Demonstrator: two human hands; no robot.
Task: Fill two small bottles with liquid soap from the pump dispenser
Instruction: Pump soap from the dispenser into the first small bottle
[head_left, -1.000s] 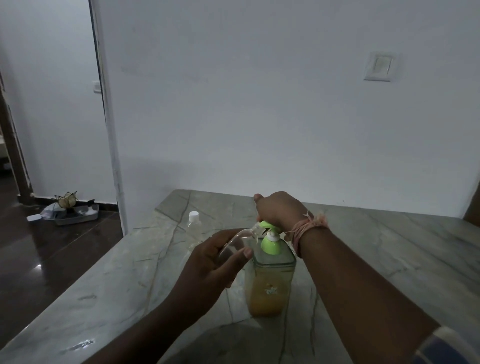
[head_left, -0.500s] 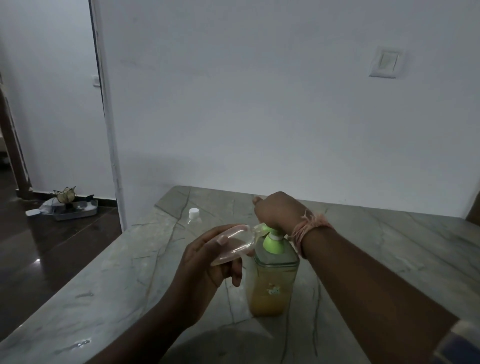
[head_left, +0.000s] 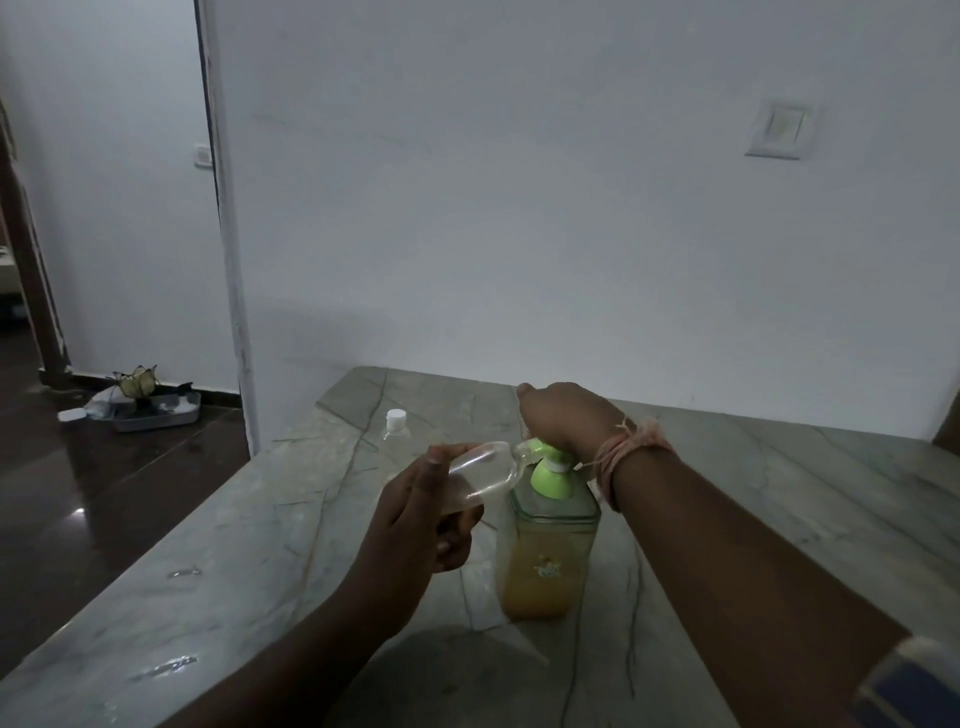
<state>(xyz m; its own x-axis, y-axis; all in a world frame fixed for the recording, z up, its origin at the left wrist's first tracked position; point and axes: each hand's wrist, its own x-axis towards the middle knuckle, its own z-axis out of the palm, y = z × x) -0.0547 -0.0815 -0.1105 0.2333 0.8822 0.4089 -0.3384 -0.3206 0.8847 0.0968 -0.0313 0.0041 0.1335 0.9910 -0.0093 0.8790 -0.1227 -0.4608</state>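
Note:
A clear square pump dispenser (head_left: 545, 561), partly filled with orange soap and topped by a green pump (head_left: 549, 475), stands upright on the marble table (head_left: 260, 561). My right hand (head_left: 566, 421) rests on the pump head with fingers curled over it. My left hand (head_left: 426, 514) grips a small clear open bottle (head_left: 483, 475), tilted almost sideways, its mouth against the green spout. A second small clear bottle (head_left: 396, 431) with a white cap stands upright farther back on the left.
The table's left edge drops to a dark glossy floor (head_left: 104, 493). A grey tray (head_left: 156, 410) with small items lies on that floor by the wall. A white wall (head_left: 519, 208) runs close behind the table.
My left hand has tipped the small bottle from a steeper angle to nearly horizontal and lifted it to the spout. My right hand stays on the pump head.

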